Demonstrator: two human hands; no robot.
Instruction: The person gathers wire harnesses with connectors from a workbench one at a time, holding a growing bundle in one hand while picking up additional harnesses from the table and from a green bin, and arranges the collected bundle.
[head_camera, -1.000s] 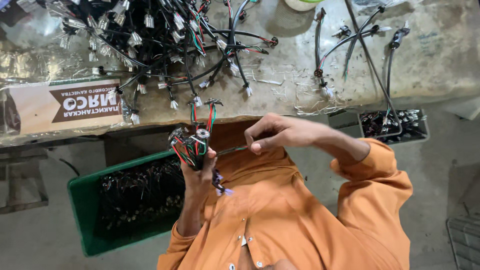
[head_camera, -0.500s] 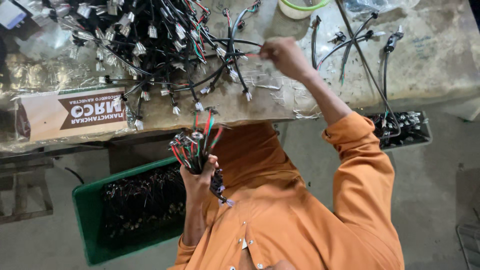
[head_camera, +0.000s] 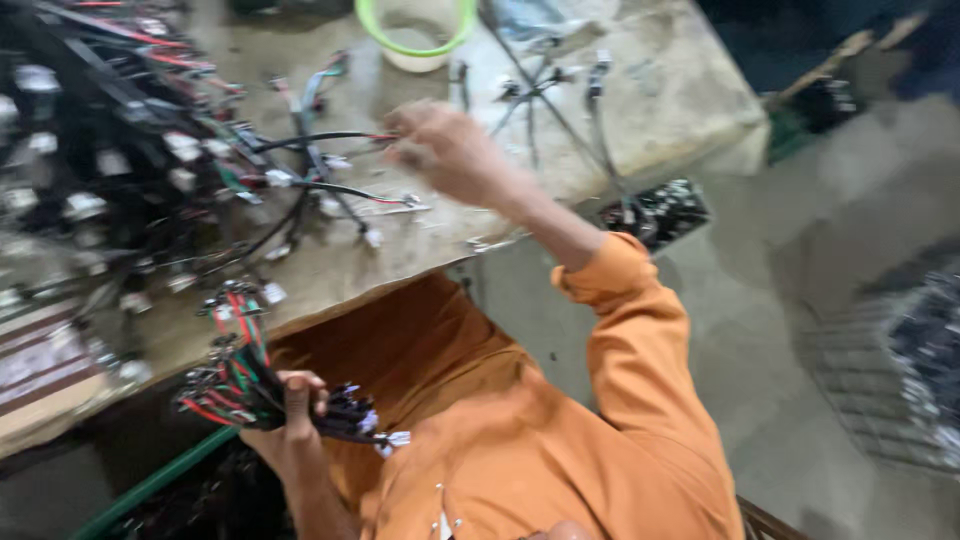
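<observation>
While the head view is motion-blurred, the left hand (head_camera: 290, 425) is clearly closed around a bundle of wire harnesses (head_camera: 235, 385) with red, green and black leads, held below the table edge in front of the orange shirt (head_camera: 520, 440). Right hand (head_camera: 450, 155) reaches out over the worn table (head_camera: 660, 90), fingers pinched on a black cable (head_camera: 315, 138) at the edge of the tangled wire pile (head_camera: 130, 170). A green-rimmed bowl (head_camera: 415, 30) sits at the far side of the table. More loose cables (head_camera: 560, 100) lie right of the hand. A green crate (head_camera: 150, 485) stands under the table, and a small tray of connectors (head_camera: 665, 210) sits beside the table corner.
</observation>
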